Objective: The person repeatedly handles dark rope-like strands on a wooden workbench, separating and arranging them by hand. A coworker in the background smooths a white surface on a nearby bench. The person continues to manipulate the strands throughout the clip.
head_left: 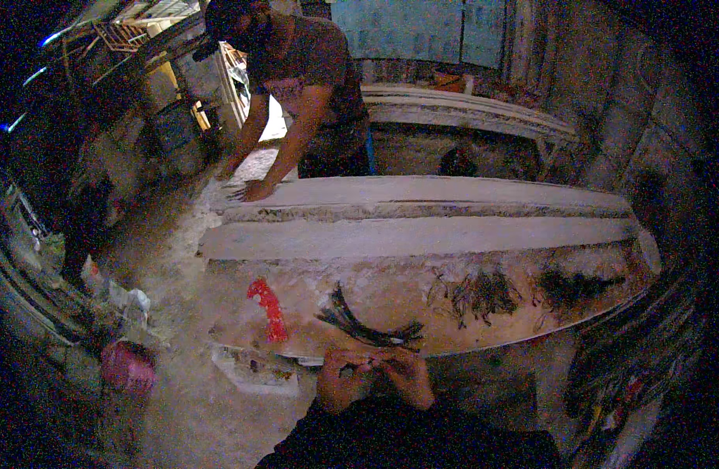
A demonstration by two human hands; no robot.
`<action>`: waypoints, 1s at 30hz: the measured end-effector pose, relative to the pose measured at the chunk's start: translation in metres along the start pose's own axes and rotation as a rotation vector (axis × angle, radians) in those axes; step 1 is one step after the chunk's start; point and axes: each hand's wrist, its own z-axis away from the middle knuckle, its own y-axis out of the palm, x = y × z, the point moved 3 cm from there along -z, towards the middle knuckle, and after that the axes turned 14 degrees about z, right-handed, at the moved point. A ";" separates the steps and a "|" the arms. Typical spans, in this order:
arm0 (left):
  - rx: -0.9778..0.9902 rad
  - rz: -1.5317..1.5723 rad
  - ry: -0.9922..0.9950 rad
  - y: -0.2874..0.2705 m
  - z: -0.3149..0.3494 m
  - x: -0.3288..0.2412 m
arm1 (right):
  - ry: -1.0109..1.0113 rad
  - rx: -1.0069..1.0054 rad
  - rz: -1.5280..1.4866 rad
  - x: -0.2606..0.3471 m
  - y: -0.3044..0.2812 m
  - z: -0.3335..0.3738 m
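My left hand [342, 378] and my right hand [407, 377] are held close together at the table's near edge. Their fingers are pinched, and something small and dark shows between them, too dim to name. Just beyond my fingertips lies a curved bundle of dark strands [367, 330] on the brownish table top [312, 277]. To its left is a crumpled red piece [268, 309], perhaps plastic. Farther right on the table are a loose tangle of dark strands [484, 295] and a denser dark clump [574, 287].
Raised pale boards [422, 234] run lengthwise behind the strands. Across the table a person [308, 86] leans with both hands on its far left end. A pink container [128, 366] stands on the floor at left; a pile of dark strands [621, 383] lies at lower right.
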 end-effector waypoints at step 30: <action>0.197 0.491 -0.552 0.121 -0.044 0.220 | 0.546 0.329 -0.878 -0.263 -0.012 -0.052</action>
